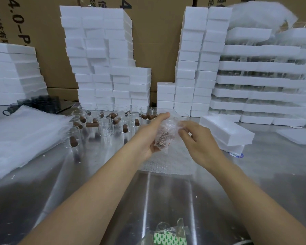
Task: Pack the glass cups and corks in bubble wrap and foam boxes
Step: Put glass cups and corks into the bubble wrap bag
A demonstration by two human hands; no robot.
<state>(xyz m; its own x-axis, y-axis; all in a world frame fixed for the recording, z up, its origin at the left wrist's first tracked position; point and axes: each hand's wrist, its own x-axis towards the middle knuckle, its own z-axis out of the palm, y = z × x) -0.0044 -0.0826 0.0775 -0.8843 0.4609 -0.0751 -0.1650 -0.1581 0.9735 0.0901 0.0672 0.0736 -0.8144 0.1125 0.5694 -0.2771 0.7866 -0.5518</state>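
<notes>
Bubble wrap (pixel 166 128) is bunched around something brown, likely a cork; whether a glass cup is inside too cannot be told. The main risk is the wrap springing open. Its loose right edge is held only by a fingertip pinch, and if that slips before the roll is tight, the contents could drop onto the steel bench (pixel 95 191). They could also fall among the glass cups (pixel 104 124) standing just beyond, which would chip easily. A slack bundle may also sit badly in the foam box (pixel 226 131) lying to the right. The bundle rests in the left hand (pixel 147 138), palm up, fingers curled under it and thumb stretched along its far side. The right hand (pixel 198 138) meets its right edge, fingers bent and pinching the wrap. Both hover above a flat sheet of bubble wrap (pixel 168 162) on the bench, with loose corks (pixel 89 125) among the cups.
</notes>
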